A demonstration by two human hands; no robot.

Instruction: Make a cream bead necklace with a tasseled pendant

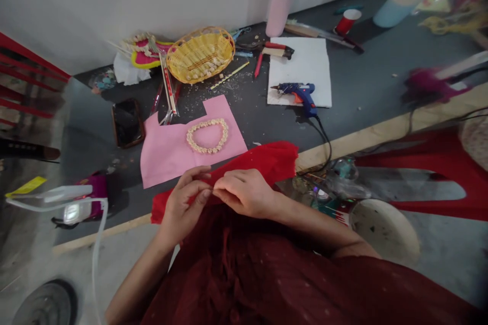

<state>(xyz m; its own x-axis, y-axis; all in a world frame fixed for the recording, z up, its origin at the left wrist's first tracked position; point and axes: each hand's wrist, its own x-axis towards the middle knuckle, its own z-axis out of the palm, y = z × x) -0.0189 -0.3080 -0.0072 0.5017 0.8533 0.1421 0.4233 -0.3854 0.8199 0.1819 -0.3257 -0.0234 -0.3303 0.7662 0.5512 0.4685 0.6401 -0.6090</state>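
Note:
My left hand (186,204) and my right hand (246,192) meet over a red cloth (272,159) at the table's near edge. The fingertips of both are pinched together, and whatever lies between them is too small to make out. Just beyond the cloth, a ring of pale beads or shells (191,142) rests on a pink sheet (163,157). A blue glue gun (304,96) lies on a white pad (318,66) to the right.
Behind the pink sheet is a yellow woven basket (202,58). A phone (128,123) lies at the left, near a lit device (72,212) with a cable. A pink bottle (282,0) stands at the back; a bucket (385,233) is at the lower right.

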